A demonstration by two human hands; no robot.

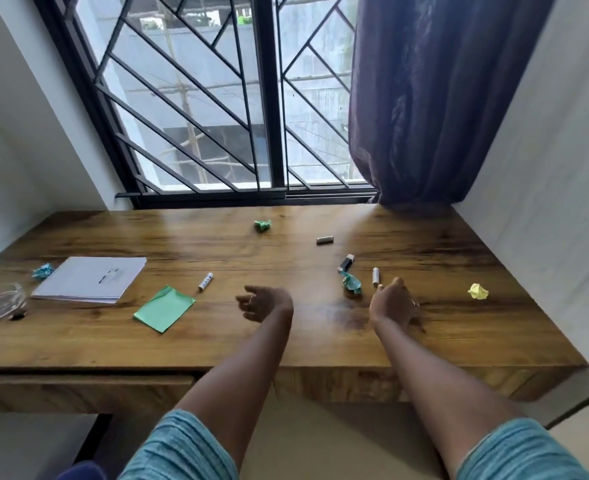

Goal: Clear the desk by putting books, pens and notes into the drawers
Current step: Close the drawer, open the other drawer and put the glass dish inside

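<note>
Since neither grips anything, entry one: left hand point(262, 303) and right hand point(393, 303), both released, fingers loose, over the tabletop's point(286, 348) front middle. Just beyond the right: battery point(375, 276), crumpled note point(352, 284). Toward the left edge: pen point(205, 281), green note point(164, 308), book point(88, 278). Under the front-left edge: drawer point(78, 386), apparently shut. Risk: a careless sweep rolls the battery or pen off; full hands cannot open that drawer.
</note>
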